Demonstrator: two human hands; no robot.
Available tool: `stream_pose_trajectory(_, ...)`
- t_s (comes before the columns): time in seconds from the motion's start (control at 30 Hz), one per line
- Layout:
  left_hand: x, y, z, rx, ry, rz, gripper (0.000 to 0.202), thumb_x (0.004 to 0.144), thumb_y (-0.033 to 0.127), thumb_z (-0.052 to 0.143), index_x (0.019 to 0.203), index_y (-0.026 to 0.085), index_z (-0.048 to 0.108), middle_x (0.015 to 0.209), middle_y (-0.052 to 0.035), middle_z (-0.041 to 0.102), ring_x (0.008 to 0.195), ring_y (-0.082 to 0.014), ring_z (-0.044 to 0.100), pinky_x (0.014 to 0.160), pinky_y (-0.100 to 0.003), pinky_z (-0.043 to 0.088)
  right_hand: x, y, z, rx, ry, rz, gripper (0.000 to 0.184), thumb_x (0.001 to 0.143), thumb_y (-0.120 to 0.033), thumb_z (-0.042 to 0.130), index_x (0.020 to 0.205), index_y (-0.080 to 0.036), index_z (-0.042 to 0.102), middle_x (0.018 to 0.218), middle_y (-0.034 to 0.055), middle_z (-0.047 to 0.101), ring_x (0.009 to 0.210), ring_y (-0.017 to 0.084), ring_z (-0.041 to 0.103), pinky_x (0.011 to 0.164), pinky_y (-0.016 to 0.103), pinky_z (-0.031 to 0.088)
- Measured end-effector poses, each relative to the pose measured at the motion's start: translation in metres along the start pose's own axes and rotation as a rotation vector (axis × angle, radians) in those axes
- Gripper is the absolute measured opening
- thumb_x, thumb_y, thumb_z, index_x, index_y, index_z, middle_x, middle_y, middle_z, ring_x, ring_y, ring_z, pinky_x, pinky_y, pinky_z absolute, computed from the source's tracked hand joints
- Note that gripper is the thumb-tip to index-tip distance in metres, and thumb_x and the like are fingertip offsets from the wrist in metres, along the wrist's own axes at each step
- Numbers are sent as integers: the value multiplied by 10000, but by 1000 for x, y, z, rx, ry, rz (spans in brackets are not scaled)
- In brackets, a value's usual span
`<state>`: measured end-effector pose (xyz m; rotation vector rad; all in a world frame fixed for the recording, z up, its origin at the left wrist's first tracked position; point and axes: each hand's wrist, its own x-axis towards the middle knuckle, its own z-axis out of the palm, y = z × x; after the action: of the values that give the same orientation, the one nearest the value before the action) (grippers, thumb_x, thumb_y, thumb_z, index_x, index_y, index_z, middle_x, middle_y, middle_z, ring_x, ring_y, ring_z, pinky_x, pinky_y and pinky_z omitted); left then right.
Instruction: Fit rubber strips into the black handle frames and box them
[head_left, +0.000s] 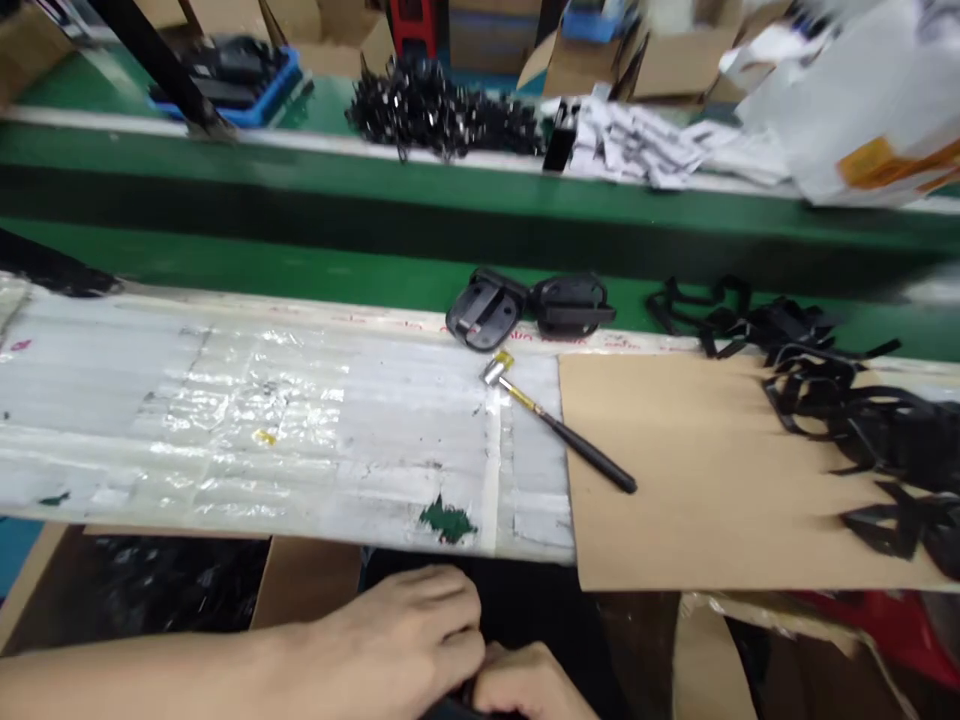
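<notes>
My left hand and my right hand sit close together at the bottom edge, below the front of the bench. A dark item shows between them, but the frame cuts it off and I cannot tell if they grip it. Beyond them on the taped, plastic-covered bench lies a small hammer with a metal head and black handle. Two black plastic parts lie at the bench's far edge. Black straps lie on a brown cardboard sheet to the right.
A green conveyor belt runs behind the bench. Further back are a heap of black parts, white papers, a blue tray and cardboard boxes. An open box with dark contents stands below the bench at left.
</notes>
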<state>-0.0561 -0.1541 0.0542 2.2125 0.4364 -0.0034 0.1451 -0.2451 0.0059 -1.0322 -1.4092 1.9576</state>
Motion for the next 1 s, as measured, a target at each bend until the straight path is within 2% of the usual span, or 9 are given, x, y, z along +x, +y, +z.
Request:
stream_pose_trajectory(0.1, -5, 6, -9, -45, 14, 3, 232, 766, 349, 750, 901, 218, 613, 948, -49, 655, 940, -257, 642, 1154, -491, 489, -4, -12, 12, 75, 99, -46, 697, 905, -865, 489, 605, -236, 487, 579, -13, 435, 590, 162, 415, 627, 332, 382)
stream_pose_trajectory(0.23, 4, 14, -17, -37, 79, -56, 209, 704, 308, 721, 842, 216, 595, 888, -40, 609, 932, -258, 633, 1259, -560, 355, -5, -37, -2, 97, 101, -22, 642, 962, -794, 509, 679, -219, 526, 682, -7, 491, 704, 170, 461, 735, 330, 383)
stream_pose_trajectory(0.4, 37, 10, -37, -125, 192, -166, 207, 736, 288, 689, 793, 218, 503, 816, -17, 547, 781, -213, 570, 993, -512, 534, 5, -49, -40, 221, 176, -34, 548, 1039, -617, 556, 682, -210, 469, 677, -43, 402, 626, 123, 348, 621, 280, 309)
stream_pose_trajectory(0.47, 48, 4, -49, -266, 216, -189, 308, 773, 358, 745, 950, 220, 534, 930, -38, 605, 851, -232, 610, 873, -447, 565, 12, -54, -52, 332, 237, -9, 557, 1045, -605, 549, 665, -211, 449, 662, -40, 389, 620, 125, 347, 612, 278, 305)
stream_pose_trajectory(0.57, 51, -4, -59, -513, 284, -81, 696, 693, 410, 886, 1243, 249, 492, 1196, -91, 636, 1044, -272, 668, 879, -411, 581, 23, -64, -61, 624, 303, 18, 507, 1042, -566, 547, 693, -199, 553, 640, -29, 407, 632, 141, 400, 652, 282, 360)
stream_pose_trajectory(0.7, 42, -16, -55, -935, 209, -10, 637, 829, 315, 781, 1321, 276, 378, 1145, -84, 704, 948, -246, 748, 835, -402, 606, 30, -70, -61, 903, 146, 12, 354, 1004, -459, 612, 805, -173, 676, 614, -6, 511, 633, 166, 521, 705, 317, 435)
stream_pose_trajectory(0.8, 37, -26, -52, -1010, 137, -11, 625, 845, 428, 770, 1311, 255, 392, 1071, -86, 718, 869, -246, 741, 758, -383, 595, 33, -65, -56, 969, 47, -9, 373, 1008, -495, 641, 811, -179, 663, 608, -6, 552, 601, 163, 554, 677, 315, 436)
stream_pose_trajectory(0.87, 38, -32, -51, -963, 183, -3, 677, 795, 490, 805, 1298, 244, 424, 1072, -86, 696, 886, -245, 712, 760, -375, 580, 34, -62, -51, 969, 49, -11, 404, 992, -538, 667, 784, -194, 632, 589, -24, 529, 572, 152, 529, 659, 310, 426)
stream_pose_trajectory(1.0, 46, -37, -49, -941, 299, 18, 733, 732, 497, 834, 1295, 239, 442, 1109, -82, 639, 944, -245, 668, 803, -379, 566, 35, -61, -45, 923, 199, -3, 499, 966, -604, 678, 689, -218, 525, 565, -51, 412, 555, 132, 412, 623, 296, 395)
